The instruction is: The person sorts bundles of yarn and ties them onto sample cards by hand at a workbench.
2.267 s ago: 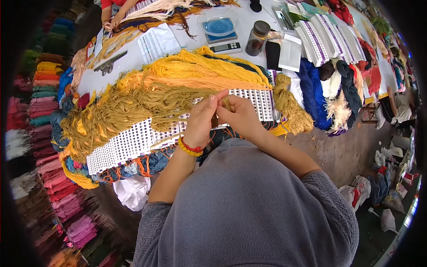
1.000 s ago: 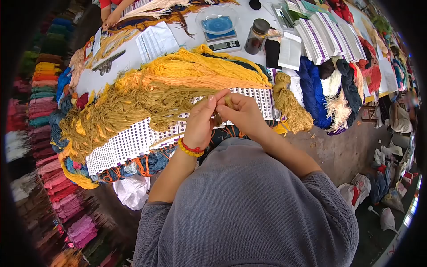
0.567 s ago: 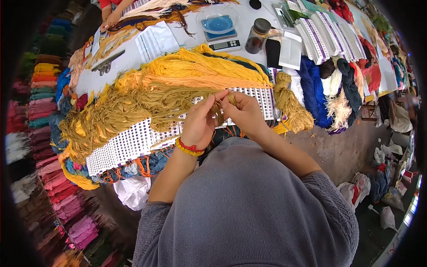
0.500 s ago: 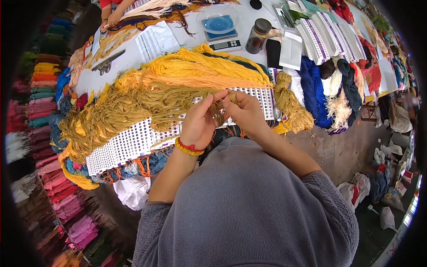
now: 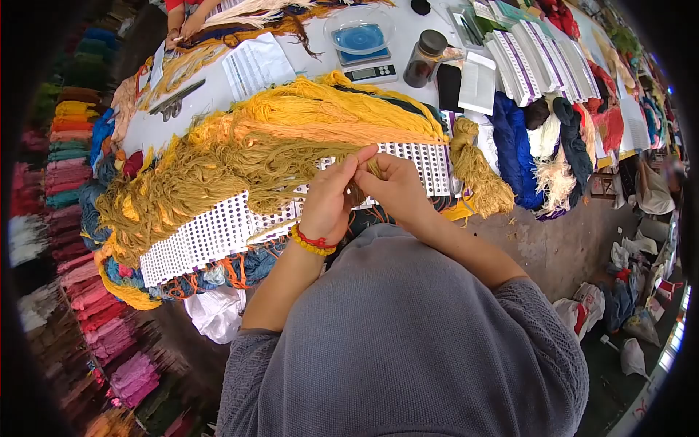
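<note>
- Olive yarn point(image 5: 280, 164): extends from our hands toward 9 o'clock, partly over dotted white cards point(image 5: 211, 231).
- Left hand point(image 5: 329, 200): closed; we grip yarn strands.
- Right hand point(image 5: 399, 193): closed; we pinch strands between thumb and fingers.
- Digital scale point(image 5: 373, 72): on the surface point(image 5: 156, 132), at our hands' 12 o'clock.

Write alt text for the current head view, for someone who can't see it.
Two bare hands, left and right, meet over a punched white card, fingers on olive yarn; yellow yarn lies beyond, near a digital scale.
</note>
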The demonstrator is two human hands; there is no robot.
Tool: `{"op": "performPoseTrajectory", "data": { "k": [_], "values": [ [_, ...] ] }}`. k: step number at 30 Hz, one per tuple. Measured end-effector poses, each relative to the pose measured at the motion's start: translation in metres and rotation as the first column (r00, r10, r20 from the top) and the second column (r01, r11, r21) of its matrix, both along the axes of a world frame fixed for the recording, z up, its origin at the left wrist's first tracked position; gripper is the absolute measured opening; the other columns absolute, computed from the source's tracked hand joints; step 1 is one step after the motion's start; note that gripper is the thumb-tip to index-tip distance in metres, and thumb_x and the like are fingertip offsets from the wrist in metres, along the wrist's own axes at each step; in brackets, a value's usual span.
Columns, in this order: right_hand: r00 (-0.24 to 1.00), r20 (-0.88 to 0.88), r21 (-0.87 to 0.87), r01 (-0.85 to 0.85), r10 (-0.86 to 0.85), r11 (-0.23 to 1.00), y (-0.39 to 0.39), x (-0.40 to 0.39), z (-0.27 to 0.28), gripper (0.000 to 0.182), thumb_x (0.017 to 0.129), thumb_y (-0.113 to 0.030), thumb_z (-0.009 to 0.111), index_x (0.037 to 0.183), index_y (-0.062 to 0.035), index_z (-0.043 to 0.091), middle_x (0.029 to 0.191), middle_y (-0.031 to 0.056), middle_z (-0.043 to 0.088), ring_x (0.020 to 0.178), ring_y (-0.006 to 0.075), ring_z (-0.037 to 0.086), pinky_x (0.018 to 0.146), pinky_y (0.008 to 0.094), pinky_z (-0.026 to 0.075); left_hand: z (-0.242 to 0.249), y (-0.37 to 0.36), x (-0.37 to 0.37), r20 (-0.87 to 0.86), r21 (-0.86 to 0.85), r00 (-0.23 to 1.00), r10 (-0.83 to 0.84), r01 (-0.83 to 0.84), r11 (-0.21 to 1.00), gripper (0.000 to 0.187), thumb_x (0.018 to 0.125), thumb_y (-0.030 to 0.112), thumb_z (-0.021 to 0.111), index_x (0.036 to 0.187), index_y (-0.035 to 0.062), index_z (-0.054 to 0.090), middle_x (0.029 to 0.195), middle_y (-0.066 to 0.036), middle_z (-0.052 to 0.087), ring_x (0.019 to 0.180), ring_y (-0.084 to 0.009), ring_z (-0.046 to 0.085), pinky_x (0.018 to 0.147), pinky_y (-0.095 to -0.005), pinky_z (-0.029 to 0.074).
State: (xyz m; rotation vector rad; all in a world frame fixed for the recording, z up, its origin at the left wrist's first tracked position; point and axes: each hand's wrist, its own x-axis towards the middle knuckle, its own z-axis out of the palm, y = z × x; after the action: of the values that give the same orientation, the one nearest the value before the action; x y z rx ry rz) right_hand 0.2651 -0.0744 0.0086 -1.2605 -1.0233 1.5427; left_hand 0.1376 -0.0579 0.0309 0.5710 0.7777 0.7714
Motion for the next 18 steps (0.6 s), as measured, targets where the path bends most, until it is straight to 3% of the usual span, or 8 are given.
{"op": "performPoseTrajectory", "data": {
  "k": [3,6,9,12,15,17,18],
  "values": [
    [1.000,-0.004,-0.005,0.021,-0.021,1.000,0.000,0.000,-0.002,0.008,0.080,-0.006,0.054,0.081,0.0020,0.056,0.071,0.0024,0.058,0.063,0.0060,0.053,0.057,0.0200,0.043,0.001,0.000,0.000,-0.001,0.002,1.000,-0.006,0.006,1.000,0.041,0.092,0.027,0.036,0.119,-0.0025,0.045,0.109,-0.007,0.053,0.096,-0.0143,0.051,0.080,-0.0297,0.042],
    [0.985,-0.160,-0.010,0.062,-0.062,0.998,-0.001,-0.001,-0.001,0.007,0.080,-0.005,0.054,0.080,0.0017,0.056,0.071,0.0024,0.058,0.062,0.0061,0.053,0.057,0.0200,0.043,0.003,0.000,0.001,0.020,-0.009,1.000,0.020,-0.019,1.000,0.041,0.092,0.027,0.038,0.118,-0.0028,0.045,0.108,-0.008,0.053,0.095,-0.0145,0.052,0.080,-0.0291,0.043],
    [0.971,-0.221,-0.009,0.096,-0.095,0.995,-0.003,-0.002,0.003,0.006,0.081,-0.005,0.054,0.080,0.0012,0.056,0.071,0.0024,0.058,0.063,0.0057,0.053,0.057,0.0193,0.043,0.004,-0.003,0.004,0.045,-0.042,0.994,0.101,-0.099,0.994,0.036,0.090,0.024,0.043,0.112,-0.0045,0.051,0.100,-0.009,0.058,0.083,-0.0113,0.056,0.073,-0.0237,0.046],
    [0.975,-0.193,0.053,0.126,-0.114,0.991,-0.004,-0.005,0.004,0.006,0.080,-0.004,0.055,0.080,0.0010,0.056,0.072,0.0022,0.058,0.062,0.0047,0.052,0.056,0.0184,0.042,-0.004,-0.004,0.003,-0.031,0.011,0.989,0.144,-0.144,0.990,0.035,0.090,0.024,0.043,0.107,-0.0047,0.053,0.094,-0.009,0.059,0.080,-0.0121,0.056,0.072,-0.0239,0.046],
    [0.927,-0.279,-0.053,0.244,-0.249,0.968,-0.005,-0.008,0.009,0.005,0.076,-0.004,0.056,0.074,0.0007,0.056,0.067,0.0015,0.056,0.058,0.0044,0.049,0.052,0.0193,0.041,-0.014,-0.005,0.001,-0.117,0.051,0.967,0.224,-0.220,0.974,0.032,0.090,0.025,0.043,0.094,-0.0036,0.057,0.087,-0.009,0.060,0.076,-0.0131,0.057,0.071,-0.0250,0.046],
    [0.926,-0.361,-0.171,0.053,-0.113,0.984,-0.006,0.002,0.009,0.007,0.078,-0.007,0.053,0.080,-0.0005,0.055,0.061,0.0020,0.052,0.051,0.0064,0.046,0.047,0.0199,0.037,-0.017,-0.004,-0.002,-0.092,0.074,0.943,0.321,-0.315,0.946,0.033,0.091,0.027,0.041,0.083,-0.0015,0.056,0.081,-0.010,0.059,0.071,-0.0141,0.057,0.067,-0.0278,0.048],
    [0.765,-0.636,-0.240,-0.078,-0.096,0.968,-0.005,0.008,0.013,0.008,0.079,-0.009,0.051,0.083,-0.0018,0.053,0.056,0.0020,0.048,0.047,0.0074,0.042,0.044,0.0202,0.034,-0.021,-0.002,-0.007,-0.092,0.073,0.942,0.321,-0.316,0.946,0.033,0.091,0.027,0.041,0.083,-0.0015,0.056,0.081,-0.010,0.059,0.071,-0.0141,0.057,0.067,-0.0278,0.048]
  ]
}}
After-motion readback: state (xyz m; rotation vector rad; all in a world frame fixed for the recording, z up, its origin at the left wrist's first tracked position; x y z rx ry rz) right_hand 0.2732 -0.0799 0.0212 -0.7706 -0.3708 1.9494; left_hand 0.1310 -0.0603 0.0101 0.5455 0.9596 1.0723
